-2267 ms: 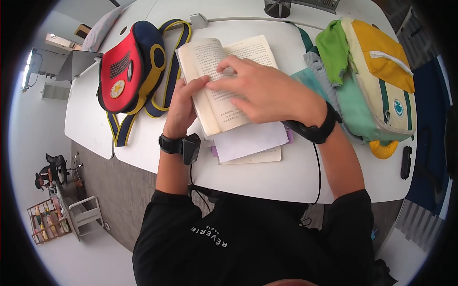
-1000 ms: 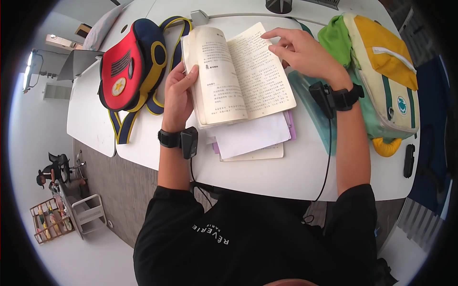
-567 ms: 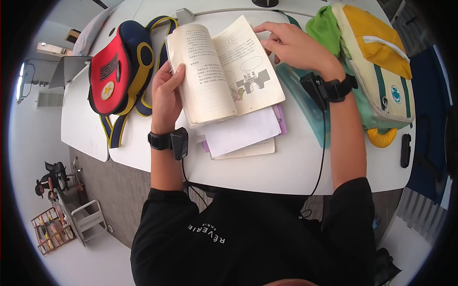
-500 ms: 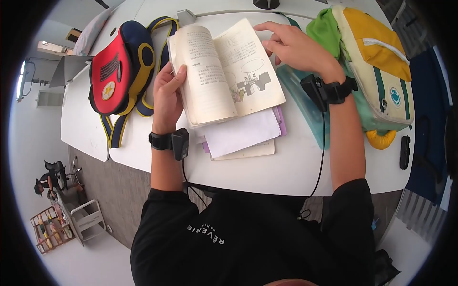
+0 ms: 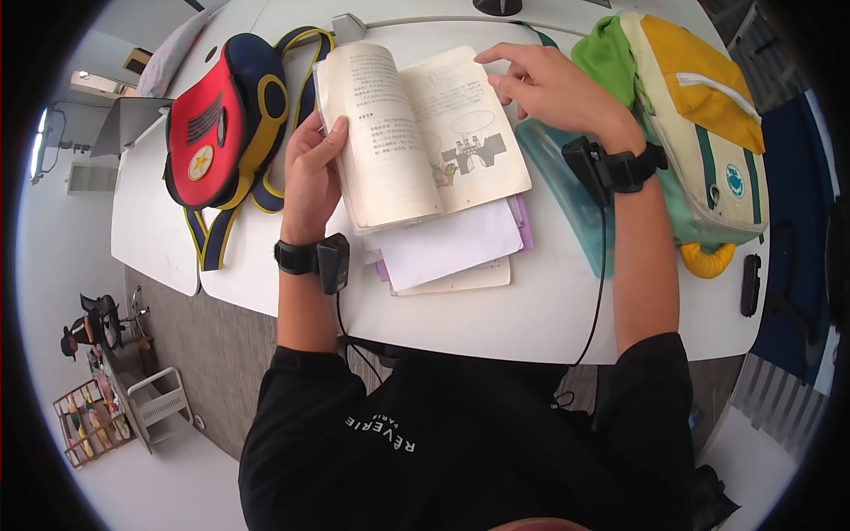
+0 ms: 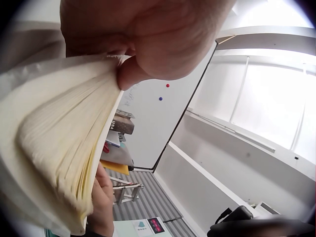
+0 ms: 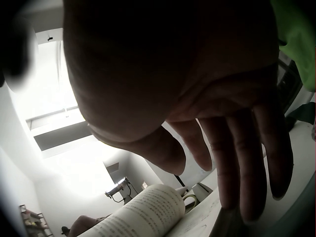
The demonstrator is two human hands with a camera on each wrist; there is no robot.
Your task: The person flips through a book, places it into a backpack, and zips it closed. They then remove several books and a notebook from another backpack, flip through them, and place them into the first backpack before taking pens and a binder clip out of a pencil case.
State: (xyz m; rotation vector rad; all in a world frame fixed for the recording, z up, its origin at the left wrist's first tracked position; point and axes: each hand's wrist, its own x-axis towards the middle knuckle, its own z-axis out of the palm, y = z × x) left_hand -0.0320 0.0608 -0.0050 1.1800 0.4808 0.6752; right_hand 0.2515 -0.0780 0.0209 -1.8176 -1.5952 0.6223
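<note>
Head view puts the open book (image 5: 385, 146) between the two sets of fingers, above a loose white sheet (image 5: 452, 252) on the surface (image 5: 540, 327). The left hand (image 5: 312, 168) grips its left edge, thumb pressed on the printed page. The fingers of the right hand (image 5: 558, 88) are released, beside the page's upper right corner; whether a fingertip touches paper, I cannot tell.

With only one side gripped, the book could swing or close if the thumb slackens, as the left-hand pages bulge upward. A careless sweep of the right fingers might crease that free corner, or catch several leaves together. The sheet, sticking out below, could slide if the book shifts.

Cream pages curve away from the left thumb; the right page carries a dark castle drawing beneath an empty oval. In the left wrist view, the leaves fan unevenly below the thumb.
</note>
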